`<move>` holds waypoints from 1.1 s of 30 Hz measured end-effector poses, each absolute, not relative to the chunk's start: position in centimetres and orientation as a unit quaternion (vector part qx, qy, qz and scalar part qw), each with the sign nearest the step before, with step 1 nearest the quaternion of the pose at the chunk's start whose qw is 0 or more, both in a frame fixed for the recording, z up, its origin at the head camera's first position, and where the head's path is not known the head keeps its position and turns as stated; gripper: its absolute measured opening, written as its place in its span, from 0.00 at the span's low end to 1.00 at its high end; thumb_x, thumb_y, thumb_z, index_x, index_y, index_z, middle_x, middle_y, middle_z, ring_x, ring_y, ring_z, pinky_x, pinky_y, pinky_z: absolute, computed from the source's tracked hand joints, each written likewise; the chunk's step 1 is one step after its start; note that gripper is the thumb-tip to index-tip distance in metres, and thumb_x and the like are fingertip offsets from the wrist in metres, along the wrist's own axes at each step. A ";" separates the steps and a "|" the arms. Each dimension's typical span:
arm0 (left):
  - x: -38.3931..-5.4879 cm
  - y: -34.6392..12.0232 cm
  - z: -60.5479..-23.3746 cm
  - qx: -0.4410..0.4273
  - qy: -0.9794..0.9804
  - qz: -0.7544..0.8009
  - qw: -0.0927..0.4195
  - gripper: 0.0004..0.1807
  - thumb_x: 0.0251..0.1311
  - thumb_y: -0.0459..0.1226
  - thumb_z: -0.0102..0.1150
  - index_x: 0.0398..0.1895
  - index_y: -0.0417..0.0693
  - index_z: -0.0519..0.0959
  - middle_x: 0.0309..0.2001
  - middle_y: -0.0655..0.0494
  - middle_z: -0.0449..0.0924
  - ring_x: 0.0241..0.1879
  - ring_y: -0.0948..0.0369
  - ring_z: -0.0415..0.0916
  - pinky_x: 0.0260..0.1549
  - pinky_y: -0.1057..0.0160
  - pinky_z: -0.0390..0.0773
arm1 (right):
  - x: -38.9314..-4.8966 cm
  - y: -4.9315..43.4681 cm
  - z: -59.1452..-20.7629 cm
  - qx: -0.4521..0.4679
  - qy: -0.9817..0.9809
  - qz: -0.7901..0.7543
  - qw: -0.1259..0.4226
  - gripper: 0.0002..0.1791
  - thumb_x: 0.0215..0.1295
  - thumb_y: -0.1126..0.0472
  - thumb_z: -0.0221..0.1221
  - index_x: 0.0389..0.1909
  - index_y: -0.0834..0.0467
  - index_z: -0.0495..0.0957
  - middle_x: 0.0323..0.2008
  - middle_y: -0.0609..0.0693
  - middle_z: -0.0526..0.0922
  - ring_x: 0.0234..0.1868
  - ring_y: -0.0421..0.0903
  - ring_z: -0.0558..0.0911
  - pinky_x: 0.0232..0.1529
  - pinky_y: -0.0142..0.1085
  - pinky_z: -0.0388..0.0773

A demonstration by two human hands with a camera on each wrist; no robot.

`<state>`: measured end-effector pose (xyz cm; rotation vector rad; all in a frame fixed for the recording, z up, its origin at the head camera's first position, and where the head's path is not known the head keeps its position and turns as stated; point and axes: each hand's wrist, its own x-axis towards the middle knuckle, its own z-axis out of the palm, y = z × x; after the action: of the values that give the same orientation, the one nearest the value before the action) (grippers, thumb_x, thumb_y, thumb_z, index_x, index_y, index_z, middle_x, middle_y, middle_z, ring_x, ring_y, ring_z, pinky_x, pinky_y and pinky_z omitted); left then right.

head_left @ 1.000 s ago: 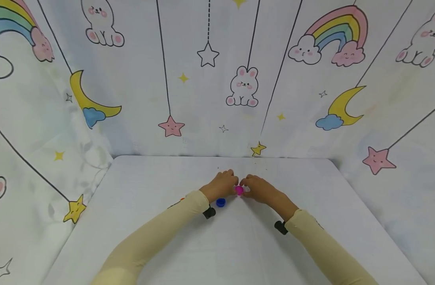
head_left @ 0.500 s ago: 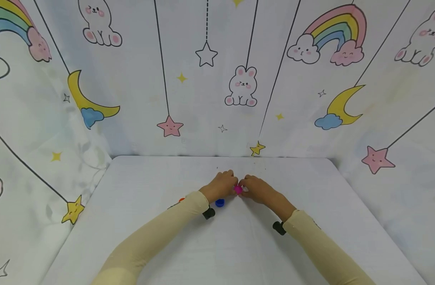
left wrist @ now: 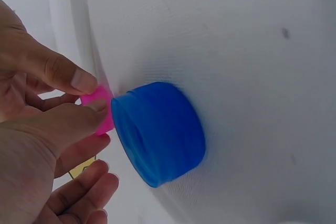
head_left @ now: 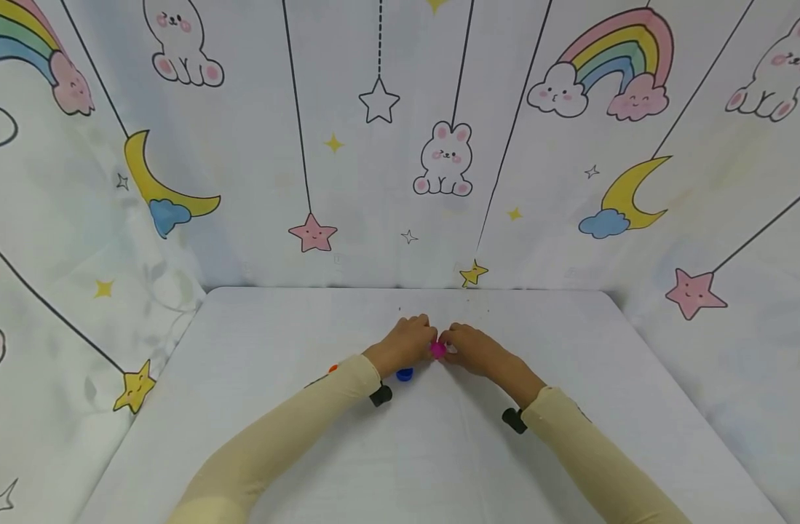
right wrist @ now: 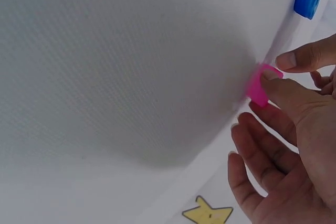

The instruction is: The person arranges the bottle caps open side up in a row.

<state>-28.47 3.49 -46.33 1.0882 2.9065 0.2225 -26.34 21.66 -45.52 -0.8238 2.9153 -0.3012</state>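
Note:
Both hands meet at a small pink cap-like piece [head_left: 438, 351] toward the back of the table. My left hand [head_left: 403, 345] pinches it between thumb and index finger; the left wrist view shows this thumb on the near face of the pink piece [left wrist: 106, 124]. From the other side, my right hand [head_left: 476, 349] also pinches it, its thumb lying over the pink piece [right wrist: 257, 90] in the right wrist view. The fingers hide much of its shape. Close to the left hand, a round, hollow blue cap [left wrist: 165, 132] sits on the table.
An orange thing [head_left: 333, 368] peeks out behind the left sleeve [head_left: 308, 415], mostly hidden. Dark wrist cameras hang under both forearms. The white table [head_left: 439, 466] ends at a patterned cloth backdrop [head_left: 373, 182].
Both hands stay at the pink piece, shifting only slightly. The left forearm has drawn a little to the left. The blue cap has not visibly moved on the table.

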 end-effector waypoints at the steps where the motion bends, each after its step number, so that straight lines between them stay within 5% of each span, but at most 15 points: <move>1: -28.4 3.4 -46.3 0.351 0.933 0.073 0.012 0.13 0.63 0.47 0.69 0.46 0.51 0.83 0.43 0.57 0.73 0.42 0.61 0.70 0.41 0.61 0.68 | -26.3 21.6 -45.4 -0.270 0.956 -0.101 0.051 0.12 0.65 0.59 0.68 0.48 0.59 0.83 0.38 0.50 0.79 0.39 0.44 0.76 0.46 0.40 0.77; 13: -28.2 2.3 -46.5 0.385 0.918 0.089 -0.020 0.19 0.60 0.48 0.71 0.52 0.57 0.79 0.45 0.57 0.73 0.45 0.61 0.70 0.41 0.62 0.68 | -26.2 21.5 -44.6 -0.239 0.958 -0.129 0.096 0.12 0.65 0.56 0.68 0.45 0.57 0.83 0.37 0.45 0.78 0.41 0.42 0.77 0.49 0.40 0.77; 33: -28.1 1.6 -46.2 0.417 0.900 0.123 -0.041 0.08 0.63 0.45 0.69 0.44 0.58 0.85 0.44 0.60 0.73 0.45 0.62 0.73 0.42 0.63 0.67 | -26.4 21.8 -44.1 -0.240 0.949 -0.169 0.119 0.13 0.70 0.54 0.61 0.43 0.61 0.83 0.35 0.46 0.80 0.39 0.44 0.77 0.44 0.41 0.77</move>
<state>-28.09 1.55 -46.22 1.3444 2.9025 0.3983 -26.35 21.81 -44.06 -0.7006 2.7741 -0.4943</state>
